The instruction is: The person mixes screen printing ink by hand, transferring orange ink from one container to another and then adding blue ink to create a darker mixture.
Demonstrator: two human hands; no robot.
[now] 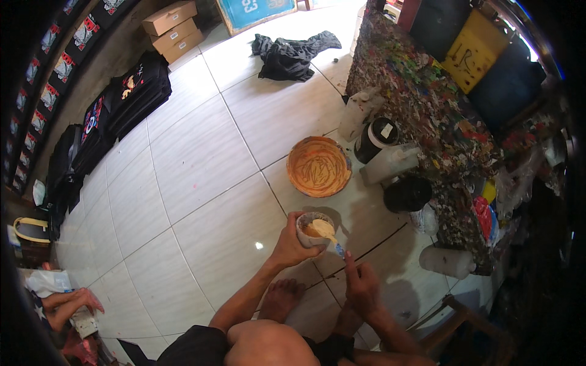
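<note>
My left hand (292, 246) is wrapped round the side of a small, stained whitish cup (306, 241) with some orange-brown stuff inside. In my right hand (361, 283) is the end of a spoon-like tool (339, 248) with a blue and white handle, the index finger stretched along it. Thick pale-yellow paste (322, 228) coats the tool's far end, which lies over the cup's mouth; the tool's exact shape is hidden by the paste. Just beyond the cup, a round bowl (293, 179) stands on the floor, its inside smeared with streaky orange paste.
Right of the bowl stand a black jar (370, 146), plastic bottles (394, 163) and a dark round container (408, 194), beside a paint-crusted bench (415, 97). A black cloth (290, 56) lies farther off on the tiles. Another person's hand (90, 300) shows at far left.
</note>
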